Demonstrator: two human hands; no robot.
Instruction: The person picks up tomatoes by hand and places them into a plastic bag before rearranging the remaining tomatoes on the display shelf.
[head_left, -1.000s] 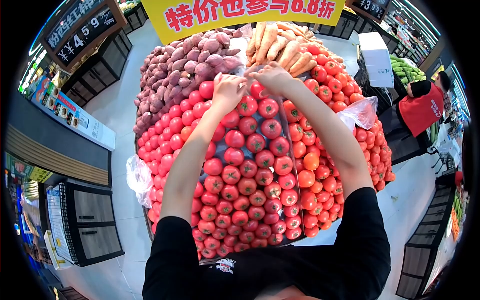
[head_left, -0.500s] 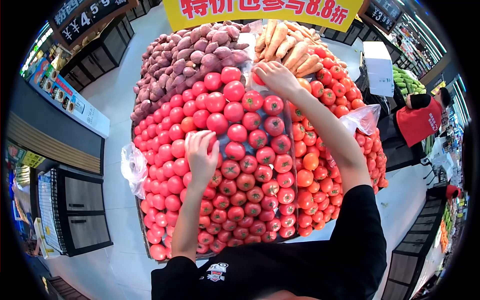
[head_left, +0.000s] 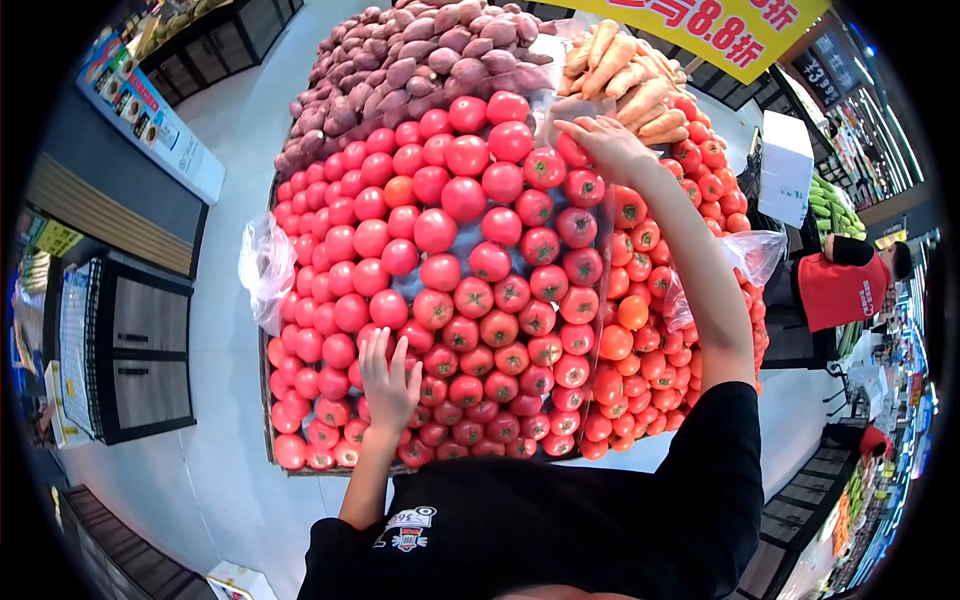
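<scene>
My right hand [head_left: 612,148] reaches to the back of the display, its fingers bent over a red tomato [head_left: 573,152] at the far end of a row, beside the clear divider [head_left: 606,235]. Its thumb is mostly hidden. Nearer my body, my left hand [head_left: 388,385] is open with fingers apart, over the front left of the tomato pile [head_left: 462,331]. No tomato shows in that hand. Tomatoes around the right part of this pile show their green stem ends; those on the left show smooth pinkish-red bottoms.
Sweet potatoes [head_left: 400,73] lie behind the tomatoes, with carrots [head_left: 640,90] to their right. Redder tomatoes [head_left: 633,312] fill the section past the divider. Plastic bags [head_left: 266,262] hang at the left edge. A person in a red vest [head_left: 845,288] stands at the right.
My left hand has drawn back toward my body across the tomatoes. My right hand stays at the same back tomato. The view has shifted, bringing the display's front edge higher.
</scene>
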